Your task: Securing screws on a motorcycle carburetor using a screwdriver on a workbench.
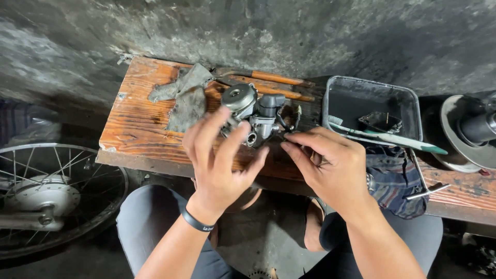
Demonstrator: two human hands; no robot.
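wooden bench (134, 124) | grey rag (187, 98) on it | metal tray (372, 95) with toothbrush (387, 137) (across its rim) | striped cloth (395, 178) | spoked wheel (49, 199) at left

Bare forearms — black wristband (196, 222) on left wrist, grey trousers (142, 217).

Worn orange-brown wooden plank bench (132, 126), scorched dark at edges. On it: grey crumpled rag (185, 98), 2 wooden-handled tools (274, 85) along back edge, grey metal carburetor (256, 113), rectangular grey metal tray (369, 95), striped blue cloth (395, 178), steel T-handle wrench (423, 181).
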